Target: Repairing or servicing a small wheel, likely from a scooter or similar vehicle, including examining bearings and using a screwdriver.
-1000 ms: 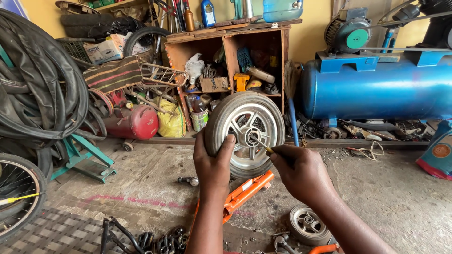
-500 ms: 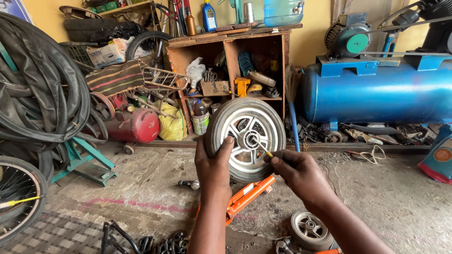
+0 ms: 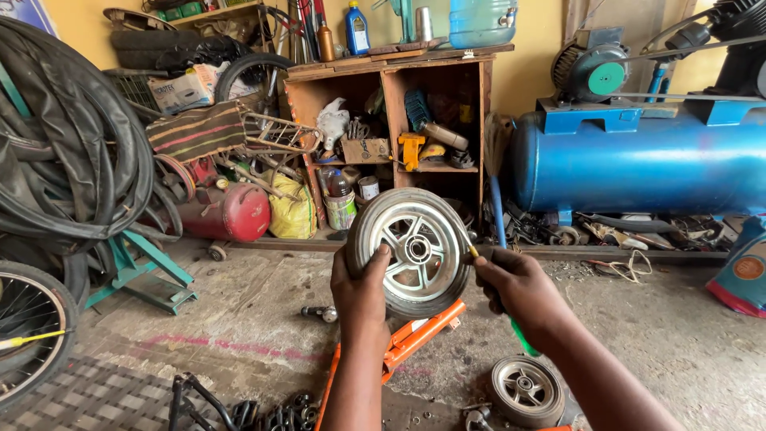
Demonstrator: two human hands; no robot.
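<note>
My left hand [image 3: 361,289] grips the left rim of a small grey wheel [image 3: 412,251] with a silver spoked hub and holds it upright in front of me. My right hand [image 3: 515,289] is closed around a screwdriver [image 3: 523,339] with a green handle. Its thin metal tip rests at the wheel's right edge, by the tyre. A second small wheel [image 3: 526,389] of the same kind lies flat on the concrete floor, below my right forearm.
An orange metal frame [image 3: 415,335] lies on the floor under the wheel. A blue compressor tank [image 3: 638,164] stands at the right, a wooden shelf [image 3: 399,96] with tools behind, rubber tubes [image 3: 72,144] and a bicycle wheel [image 3: 28,319] at the left.
The wheel and both hands sit slightly lower in view. My right hand has shifted from the hub toward the wheel's right edge, taking the screwdriver tip with it.
</note>
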